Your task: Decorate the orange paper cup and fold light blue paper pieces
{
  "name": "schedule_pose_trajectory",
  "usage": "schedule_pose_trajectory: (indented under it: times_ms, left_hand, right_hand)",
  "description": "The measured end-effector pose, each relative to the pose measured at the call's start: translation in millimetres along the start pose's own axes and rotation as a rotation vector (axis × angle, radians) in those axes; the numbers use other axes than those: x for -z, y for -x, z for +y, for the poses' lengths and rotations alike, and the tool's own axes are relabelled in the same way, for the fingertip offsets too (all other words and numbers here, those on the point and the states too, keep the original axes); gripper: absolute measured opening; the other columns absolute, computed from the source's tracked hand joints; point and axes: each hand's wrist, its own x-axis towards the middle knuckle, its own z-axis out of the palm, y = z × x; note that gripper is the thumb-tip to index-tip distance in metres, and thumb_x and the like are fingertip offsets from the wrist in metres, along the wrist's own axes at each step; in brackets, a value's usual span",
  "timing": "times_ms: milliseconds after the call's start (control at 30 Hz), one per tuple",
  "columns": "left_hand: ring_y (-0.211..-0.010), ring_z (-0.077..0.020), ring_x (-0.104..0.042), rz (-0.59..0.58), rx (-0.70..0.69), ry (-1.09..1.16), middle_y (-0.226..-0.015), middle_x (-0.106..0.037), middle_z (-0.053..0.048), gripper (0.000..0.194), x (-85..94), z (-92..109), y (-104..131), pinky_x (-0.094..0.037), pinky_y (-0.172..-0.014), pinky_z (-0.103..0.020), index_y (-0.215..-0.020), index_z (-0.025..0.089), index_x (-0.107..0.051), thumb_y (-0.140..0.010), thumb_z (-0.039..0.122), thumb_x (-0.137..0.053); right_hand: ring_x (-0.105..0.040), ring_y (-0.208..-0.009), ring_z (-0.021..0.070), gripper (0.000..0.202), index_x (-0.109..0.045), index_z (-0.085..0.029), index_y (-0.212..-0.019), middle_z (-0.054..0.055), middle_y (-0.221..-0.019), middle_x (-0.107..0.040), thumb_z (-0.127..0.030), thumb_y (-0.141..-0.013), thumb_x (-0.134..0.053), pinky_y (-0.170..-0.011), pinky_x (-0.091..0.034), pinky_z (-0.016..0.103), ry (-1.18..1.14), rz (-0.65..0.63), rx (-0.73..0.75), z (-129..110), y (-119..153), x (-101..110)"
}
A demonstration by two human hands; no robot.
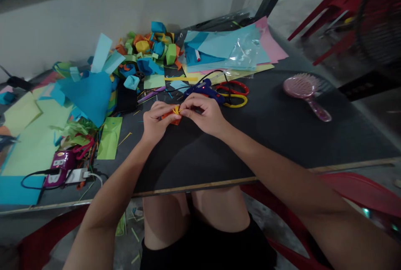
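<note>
Over the dark table, my left hand (157, 121) is closed on a small orange paper piece (176, 120). Yellow strips (176, 110) stand up from its top in a small tuft. My right hand (202, 113) pinches at the yellow strips from the right, thumb and index finger together. The fingertips of both hands nearly meet there. Just behind my right hand lies a blue glue gun (205, 89), partly covered by it. Scissors with red and yellow handles (235, 99) rest beside the glue gun.
Folded colored paper pieces (142, 46) pile up at the back. Paper sheets (225, 48) and a clear bag lie back right, a pink hairbrush (303, 86) at right. Left are more sheets (37, 136), a purple device (61, 165) and cables. The table edge (200, 187) is near my legs.
</note>
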Motion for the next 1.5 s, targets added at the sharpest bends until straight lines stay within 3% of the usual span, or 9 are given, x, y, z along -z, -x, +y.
schedule_pose_trajectory:
  times_ms: [167,333,567,867,1100,1267,1400,1500]
  left_hand:
    - [-0.075,-0.0153,-0.058,-0.006,-0.011,-0.015,-0.072,-0.071,0.001,0.015,-1.6,0,1,-0.049,-0.074,-0.033,-0.084,0.03,-0.079,-0.072,0.038,-0.08]
    - [-0.077,-0.0156,-0.058,-0.007,0.014,-0.081,-0.074,-0.071,0.001,0.013,-2.2,1,1,-0.049,-0.075,-0.033,-0.084,0.03,-0.079,-0.074,0.038,-0.078]
    - [-0.078,-0.0156,-0.057,-0.009,-0.054,-0.05,-0.075,-0.071,0.001,0.016,-3.1,1,1,-0.049,-0.076,-0.032,-0.087,0.03,-0.079,-0.076,0.041,-0.076]
    - [-0.076,-0.0149,-0.056,-0.02,-0.073,-0.066,-0.071,-0.068,0.001,0.017,-3.8,4,3,-0.048,-0.075,-0.032,-0.087,0.032,-0.079,-0.077,0.045,-0.074]
    - [-0.081,-0.0159,-0.054,-0.058,-0.219,-0.111,-0.071,-0.065,0.001,0.021,1.5,13,0,-0.046,-0.077,-0.033,-0.097,0.035,-0.077,-0.082,0.048,-0.068]
    - [-0.097,-0.0196,-0.053,-0.145,-0.255,-0.22,-0.092,-0.07,-0.003,0.036,9.3,13,-5,-0.042,-0.091,-0.039,-0.106,0.035,-0.075,-0.087,0.058,-0.055]
    - [-0.117,-0.0227,-0.049,-0.204,-0.249,-0.353,-0.127,-0.06,-0.006,0.053,8.8,14,-5,-0.033,-0.103,-0.043,-0.123,0.034,-0.067,-0.093,0.062,-0.034]
    - [-0.127,-0.0264,-0.044,-0.226,-0.223,-0.422,-0.141,-0.051,-0.009,0.056,5.7,16,-3,-0.031,-0.105,-0.045,-0.13,0.031,-0.062,-0.094,0.061,-0.03]
  right_hand:
    - [-0.051,-0.065,0.0117,0.015,-0.071,-0.019,-0.078,0.001,-0.077,-0.062,-0.032,-0.085,-0.068,-0.058,-0.039,0.027,0.017,0.003,0.018,2,0,0]
    - [-0.05,-0.061,0.0115,0.015,-0.073,-0.02,-0.077,0.001,-0.073,-0.062,-0.034,-0.082,-0.072,-0.055,-0.038,0.027,0.036,0.1,0.027,1,2,-3]
    - [-0.051,-0.059,0.0115,0.016,-0.076,-0.022,-0.075,0.0,-0.068,-0.063,-0.038,-0.076,-0.077,-0.055,-0.041,0.028,0.055,0.213,0.013,-2,2,-5]
    - [-0.055,-0.061,0.0127,0.023,-0.075,-0.022,-0.072,0.001,-0.069,-0.065,-0.045,-0.073,-0.079,-0.054,-0.043,0.028,-0.038,0.198,-0.084,1,1,-7]
    - [-0.056,-0.062,0.0115,0.035,-0.072,-0.018,-0.079,0.0,-0.07,-0.064,-0.046,-0.063,-0.085,-0.056,-0.047,0.026,-0.266,0.149,-0.191,0,1,-8]
    - [-0.056,-0.053,0.0097,0.044,-0.073,-0.019,-0.098,0.001,-0.072,-0.068,-0.05,-0.069,-0.08,-0.047,-0.047,0.023,-0.428,-0.004,-0.262,-3,3,-11]
    - [-0.054,-0.047,0.0084,0.036,-0.074,-0.019,-0.09,0.0,-0.065,-0.066,-0.05,-0.072,-0.077,-0.042,-0.044,0.022,-0.391,0.056,-0.212,-3,4,-11]
    - [-0.055,-0.046,0.0087,0.034,-0.074,-0.017,-0.082,-0.001,-0.06,-0.064,-0.05,-0.073,-0.077,-0.04,-0.042,0.021,-0.38,0.094,-0.196,-2,3,-10]
